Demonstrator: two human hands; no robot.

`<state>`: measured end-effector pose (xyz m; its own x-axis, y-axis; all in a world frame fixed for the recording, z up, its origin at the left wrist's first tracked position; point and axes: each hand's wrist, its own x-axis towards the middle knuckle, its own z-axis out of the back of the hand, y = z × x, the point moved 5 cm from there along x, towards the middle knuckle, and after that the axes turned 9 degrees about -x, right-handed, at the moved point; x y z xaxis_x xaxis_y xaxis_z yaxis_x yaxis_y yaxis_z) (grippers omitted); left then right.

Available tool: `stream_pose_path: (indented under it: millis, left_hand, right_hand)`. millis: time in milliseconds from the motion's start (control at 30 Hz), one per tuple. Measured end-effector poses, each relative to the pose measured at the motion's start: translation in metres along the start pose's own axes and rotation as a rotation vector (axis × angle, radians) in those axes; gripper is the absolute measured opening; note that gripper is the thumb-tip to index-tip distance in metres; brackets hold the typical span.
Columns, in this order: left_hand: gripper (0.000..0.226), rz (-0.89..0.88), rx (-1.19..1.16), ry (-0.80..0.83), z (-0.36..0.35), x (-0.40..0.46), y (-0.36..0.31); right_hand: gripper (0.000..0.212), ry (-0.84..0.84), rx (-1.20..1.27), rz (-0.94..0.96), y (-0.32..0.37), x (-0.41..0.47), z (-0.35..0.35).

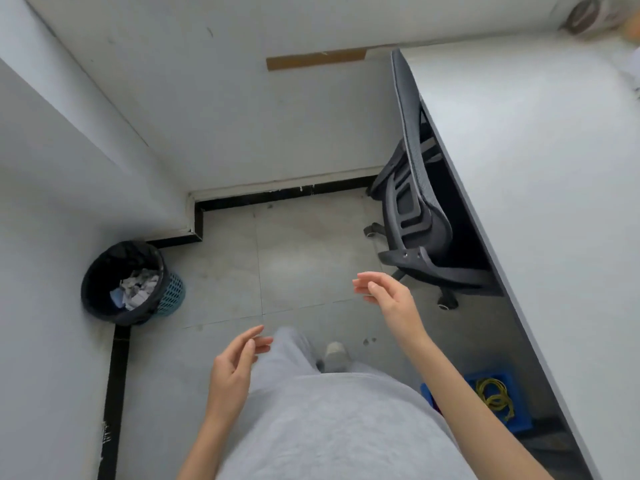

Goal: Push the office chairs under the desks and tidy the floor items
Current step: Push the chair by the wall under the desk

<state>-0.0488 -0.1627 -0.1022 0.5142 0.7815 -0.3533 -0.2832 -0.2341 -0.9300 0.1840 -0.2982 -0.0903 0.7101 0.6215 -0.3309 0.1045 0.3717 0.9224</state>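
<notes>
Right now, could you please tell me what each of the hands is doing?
Left hand: open, fingers relaxed, holding nothing.
Right hand: open, fingers loosely extended, holding nothing.

The floor [298, 271] is laid with large pale grey tiles, scuffed and faintly stained, with a black skirting strip [277, 199] running along the foot of the white walls. In the left corner stands a round teal plastic mesh waste bin [138, 285] lined with a black bag and holding crumpled paper. To the right, a dark grey mesh-backed office chair [415, 216] stands on its castors, its seat tucked beneath the white desk top [540, 174]. Nearer, under the same desk, a blue plastic crate [498, 400] sits on the tiles with coiled yellow cord inside. A few small dark specks [369, 340] lie on the tiles between chair and crate.
</notes>
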Motion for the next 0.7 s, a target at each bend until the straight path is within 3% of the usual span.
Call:
stream_pose_path:
  millis: [133,267,433,500,700]
  left_hand:
    - [0.030,0.045,-0.001,-0.039,0.010,0.067,-0.009]
    - [0.030,0.026,0.036,0.042,0.000,0.164,-0.038]
    - [0.019,-0.086,0.202,0.313,-0.027,0.297,-0.121]
    - [0.025,-0.116,0.246,0.430,-0.047,0.336,-0.161]
    - [0.020,-0.242,0.366,0.822,-0.146,0.413,-0.241]
  right_hand:
    - [0.025,0.019,0.004,0.067,0.048,0.087,-0.013]
    - [0.026,-0.059,0.023,0.055,0.063,0.160,-0.021]
    - [0.028,-0.259,0.072,-0.076,0.063,0.213,-0.023]
    - [0.028,-0.354,0.099,-0.149,0.059,0.219,-0.022]
    - [0.026,-0.649,0.209,-0.310,0.055,0.214,-0.014]
